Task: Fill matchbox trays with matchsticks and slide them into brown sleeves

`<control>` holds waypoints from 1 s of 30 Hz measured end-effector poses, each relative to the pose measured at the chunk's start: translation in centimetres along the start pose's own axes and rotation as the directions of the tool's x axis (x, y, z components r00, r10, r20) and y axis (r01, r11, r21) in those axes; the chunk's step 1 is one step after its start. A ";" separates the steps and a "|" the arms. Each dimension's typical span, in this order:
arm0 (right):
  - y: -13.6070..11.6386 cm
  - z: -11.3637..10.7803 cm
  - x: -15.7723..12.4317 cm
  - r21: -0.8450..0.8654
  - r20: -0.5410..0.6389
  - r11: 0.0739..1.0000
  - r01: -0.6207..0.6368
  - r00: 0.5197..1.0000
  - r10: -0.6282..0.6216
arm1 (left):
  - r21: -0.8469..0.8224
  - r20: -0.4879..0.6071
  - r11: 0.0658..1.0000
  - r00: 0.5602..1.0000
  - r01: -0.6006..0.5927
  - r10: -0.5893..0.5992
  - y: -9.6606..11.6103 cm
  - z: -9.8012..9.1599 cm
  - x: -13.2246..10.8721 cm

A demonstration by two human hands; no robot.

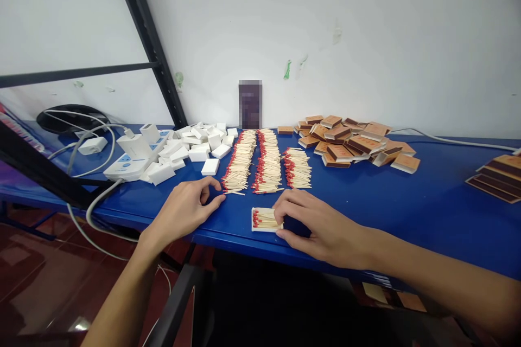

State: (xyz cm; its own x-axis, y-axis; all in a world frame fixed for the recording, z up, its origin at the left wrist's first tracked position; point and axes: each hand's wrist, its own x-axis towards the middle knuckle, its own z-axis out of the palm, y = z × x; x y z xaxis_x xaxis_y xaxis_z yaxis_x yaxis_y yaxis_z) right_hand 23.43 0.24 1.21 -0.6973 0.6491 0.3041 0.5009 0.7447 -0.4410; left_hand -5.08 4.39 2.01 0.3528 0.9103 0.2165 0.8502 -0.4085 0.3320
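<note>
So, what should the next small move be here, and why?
Perhaps the right hand should straighten the matches in the white tray: its fingers are already at the tray's right end, and the red heads look unevenly lined up.

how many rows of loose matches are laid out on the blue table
3. The left row and middle row are long; the shorter right row lies beside them. No further rows seem hidden.
</note>
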 end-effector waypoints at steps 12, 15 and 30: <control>0.0 0.1 0.0 -0.004 0.004 1.000 -0.013 1.000 0.013 | 0.017 -0.010 0.997 0.997 -0.077 0.077 0.9 0.5 0.9; -0.1 0.1 0.0 -0.007 0.000 0.999 -0.032 0.999 0.032 | 0.040 0.001 0.996 0.997 -0.073 0.073 0.9 0.6 1.0; 0.4 0.7 -0.3 -0.009 -0.068 0.996 -0.089 0.994 0.088 | -0.242 0.083 0.946 0.967 -0.214 0.240 5.3 1.5 -0.8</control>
State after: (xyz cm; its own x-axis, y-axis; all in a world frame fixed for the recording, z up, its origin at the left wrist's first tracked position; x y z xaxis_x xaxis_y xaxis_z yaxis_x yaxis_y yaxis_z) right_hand 23.42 0.24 0.33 -0.6139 0.7212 0.3209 0.5654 0.6855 -0.4588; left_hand -0.23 1.56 2.18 0.5776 0.7881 0.2127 0.6346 -0.5974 0.4903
